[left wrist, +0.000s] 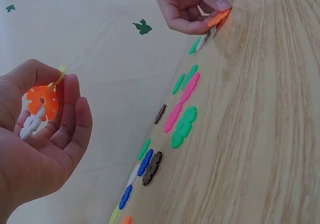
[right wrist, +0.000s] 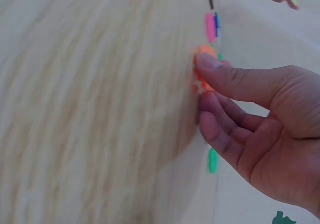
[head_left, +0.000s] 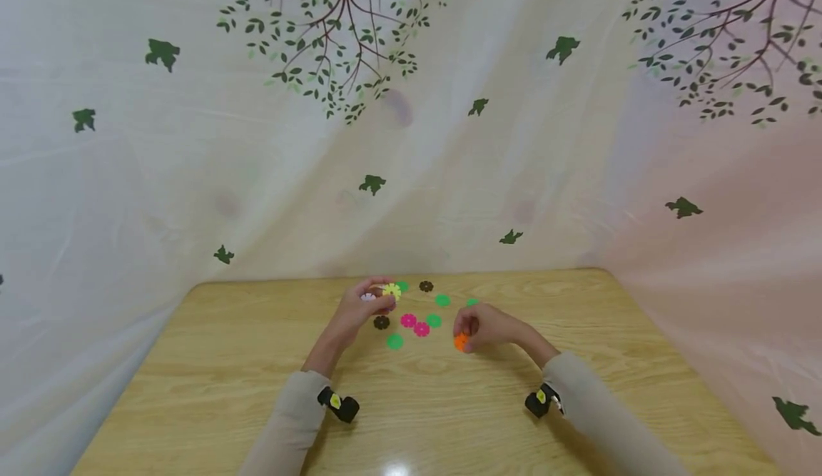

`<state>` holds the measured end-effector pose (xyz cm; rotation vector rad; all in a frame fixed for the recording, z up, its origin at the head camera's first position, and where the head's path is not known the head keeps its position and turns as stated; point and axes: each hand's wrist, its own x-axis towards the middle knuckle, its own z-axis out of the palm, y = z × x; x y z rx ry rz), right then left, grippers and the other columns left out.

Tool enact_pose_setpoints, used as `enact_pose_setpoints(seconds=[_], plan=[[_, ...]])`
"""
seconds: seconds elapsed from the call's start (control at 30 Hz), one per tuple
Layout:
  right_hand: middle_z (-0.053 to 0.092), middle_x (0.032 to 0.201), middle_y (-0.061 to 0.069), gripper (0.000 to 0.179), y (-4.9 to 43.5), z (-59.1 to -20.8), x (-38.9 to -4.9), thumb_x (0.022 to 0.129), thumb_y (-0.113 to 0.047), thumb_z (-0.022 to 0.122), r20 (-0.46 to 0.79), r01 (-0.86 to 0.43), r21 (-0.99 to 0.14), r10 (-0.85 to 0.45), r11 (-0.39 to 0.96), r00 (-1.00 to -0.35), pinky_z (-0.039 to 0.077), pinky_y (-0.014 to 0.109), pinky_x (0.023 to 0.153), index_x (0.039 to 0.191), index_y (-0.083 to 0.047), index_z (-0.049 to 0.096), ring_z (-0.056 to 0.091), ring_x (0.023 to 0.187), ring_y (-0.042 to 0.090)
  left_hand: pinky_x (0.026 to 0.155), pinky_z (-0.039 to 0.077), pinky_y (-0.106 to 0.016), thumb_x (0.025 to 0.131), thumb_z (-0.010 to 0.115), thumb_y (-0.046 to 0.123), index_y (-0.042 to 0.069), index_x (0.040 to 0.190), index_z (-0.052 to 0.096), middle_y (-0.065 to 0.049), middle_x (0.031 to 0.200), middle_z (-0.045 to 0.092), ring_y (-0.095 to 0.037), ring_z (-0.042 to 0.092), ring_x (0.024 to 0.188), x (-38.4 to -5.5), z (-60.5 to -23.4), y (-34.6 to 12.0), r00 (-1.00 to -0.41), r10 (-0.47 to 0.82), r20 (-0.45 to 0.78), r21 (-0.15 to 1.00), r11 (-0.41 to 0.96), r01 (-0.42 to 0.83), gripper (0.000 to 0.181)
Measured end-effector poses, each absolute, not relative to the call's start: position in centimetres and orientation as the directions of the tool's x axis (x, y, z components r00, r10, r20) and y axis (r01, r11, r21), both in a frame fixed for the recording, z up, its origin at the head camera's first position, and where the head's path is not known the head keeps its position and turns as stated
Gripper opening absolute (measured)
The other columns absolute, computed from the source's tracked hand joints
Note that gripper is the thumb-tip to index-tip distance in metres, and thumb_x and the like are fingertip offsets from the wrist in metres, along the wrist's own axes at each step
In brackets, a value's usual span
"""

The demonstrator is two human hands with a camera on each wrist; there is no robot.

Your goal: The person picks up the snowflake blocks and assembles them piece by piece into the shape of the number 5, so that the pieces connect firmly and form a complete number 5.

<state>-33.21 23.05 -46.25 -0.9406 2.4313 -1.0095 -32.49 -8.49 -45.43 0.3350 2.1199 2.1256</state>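
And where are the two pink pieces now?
In the head view, the pink pieces lie on the table between the left hand and right hand, left of a green piece.

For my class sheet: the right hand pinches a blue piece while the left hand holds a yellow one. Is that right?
Not quite: the right hand pinches an orange piece, not a blue one, as the head view shows. The left hand does hold a yellow piece.
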Motion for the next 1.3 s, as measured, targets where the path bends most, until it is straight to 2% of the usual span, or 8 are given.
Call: enact_pose_setpoints(seconds=[0.07, 0.3, 0.5, 0.7, 0.77, 0.97, 1.13, 1.3], plan=[[0.066, 0.087, 0.013, 0.016, 22.9, -46.0, -33.5, 0.082, 0.006, 0.076, -0.057, -0.431, -0.743, -0.690, 0.512, -0.721, 0.050, 0.021, 0.068, 0.095, -0.001, 0.070, 0.056, 0.076, 0.010, 0.093, 0.060, -0.047, 0.095, 0.067, 0.004, 0.004, 0.131, 0.060, -0.004, 0.091, 0.063, -0.017, 0.070, 0.084, -32.6, -45.3, -8.5, -0.971, 0.230, 0.063, 0.998, -0.013, 0.062, 0.036], [0.071, 0.093, 0.017, 0.013, 21.2, -44.4, -34.0, 0.093, 0.002, 0.068, 0.019, -0.365, -0.828, -0.629, 0.425, -0.777, 0.058, 0.040, 0.067, 0.106, 0.004, 0.070, 0.064, 0.077, 0.024, 0.085, 0.062, -0.039, 0.097, 0.065, 0.004, -0.001, 0.134, 0.054, -0.004, 0.089, 0.063, -0.027, 0.071, 0.089, -32.6, -45.1, -8.7, -0.972, 0.225, 0.060, 0.998, -0.024, 0.056, 0.039], [0.073, 0.103, 0.017, 0.019, 18.5, -43.1, -34.4, 0.098, -0.008, 0.066, 0.080, -0.322, -0.877, -0.553, 0.357, -0.830, 0.059, 0.051, 0.082, 0.114, 0.001, 0.072, 0.068, 0.089, 0.032, 0.091, 0.060, -0.049, 0.096, 0.066, 0.004, -0.002, 0.134, 0.055, -0.013, 0.093, 0.067, -0.030, 0.072, 0.090, -32.6, -45.3, -8.9, -0.970, 0.233, 0.065, 0.998, -0.019, 0.062, 0.041], [0.073, 0.100, 0.016, 0.019, 15.9, -42.3, -34.7, 0.098, -0.011, 0.068, 0.174, -0.348, -0.897, -0.505, 0.272, -0.846, 0.060, 0.034, 0.076, 0.113, 0.000, 0.072, 0.069, 0.084, 0.017, 0.098, 0.055, -0.057, 0.095, 0.068, 0.006, 0.003, 0.132, 0.058, -0.008, 0.092, 0.068, -0.036, 0.071, 0.096, -32.5, -45.4, -8.8, -0.974, 0.225, 0.038, 0.999, -0.012, 0.036, 0.038], [0.072, 0.101, 0.015, 0.019, 15.2, -42.2, -34.7, 0.097, -0.009, 0.069, 0.195, -0.345, -0.908, -0.489, 0.239, -0.850, 0.059, 0.029, 0.074, 0.112, 0.002, 0.072, 0.068, 0.084, 0.013, 0.098, 0.056, -0.056, 0.095, 0.068, 0.006, 0.003, 0.131, 0.058, -0.006, 0.092, 0.069, -0.036, 0.071, 0.096, -32.6, -45.4, -8.7, -0.973, 0.227, 0.037, 0.999, -0.014, 0.035, 0.037], [0.072, 0.103, 0.013, 0.017, 13.9, -42.4, -34.4, 0.096, -0.005, 0.069, 0.249, -0.358, -0.918, -0.449, 0.174, -0.858, 0.062, 0.036, 0.079, 0.110, 0.005, 0.070, 0.068, 0.085, 0.011, 0.091, 0.060, -0.046, 0.095, 0.067, 0.007, 0.005, 0.129, 0.059, -0.003, 0.092, 0.068, -0.026, 0.071, 0.089, -32.7, -45.7, -8.5, -0.971, 0.239, 0.030, 1.000, -0.009, 0.029, 0.034], [0.071, 0.104, 0.020, 0.016, 13.6, -42.9, -34.4, 0.097, -0.005, 0.068, 0.281, -0.380, -0.910, -0.428, 0.165, -0.859, 0.062, 0.039, 0.079, 0.110, 0.005, 0.069, 0.067, 0.084, 0.010, 0.089, 0.061, -0.041, 0.096, 0.067, 0.008, 0.004, 0.130, 0.059, -0.006, 0.094, 0.069, -0.018, 0.070, 0.085, -32.8, -45.8, -8.5, -0.969, 0.245, 0.025, 1.000, -0.012, 0.023, 0.035], [0.070, 0.105, 0.026, 0.017, 13.4, -43.2, -34.7, 0.096, -0.005, 0.069, 0.306, -0.393, -0.906, -0.399, 0.156, -0.864, 0.061, 0.033, 0.077, 0.110, 0.005, 0.070, 0.067, 0.082, 0.008, 0.083, 0.061, -0.033, 0.096, 0.067, 0.008, 0.003, 0.131, 0.058, -0.006, 0.094, 0.070, -0.016, 0.069, 0.084, -32.8, -45.8, -8.7, -0.968, 0.246, 0.042, 0.999, -0.014, 0.039, 0.037]])
